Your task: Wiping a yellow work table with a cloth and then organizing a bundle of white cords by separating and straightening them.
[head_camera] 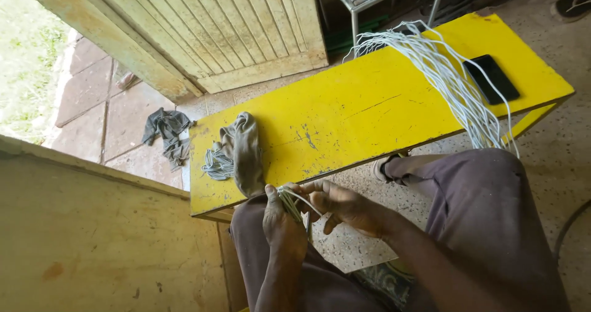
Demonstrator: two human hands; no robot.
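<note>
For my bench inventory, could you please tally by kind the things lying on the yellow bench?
Grey cloth: 1
Small wire coil: 1
Long bundle of white wires: 1
Black phone: 1
Total: 4

Black phone (490,78) on yellow bench (345,121)

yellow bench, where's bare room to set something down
The yellow bench is bare in the middle, between the grey cloth and the white wire bundle. The right end is crowded: wires beside a black phone. The left end holds cloth and coiled wire.
</note>
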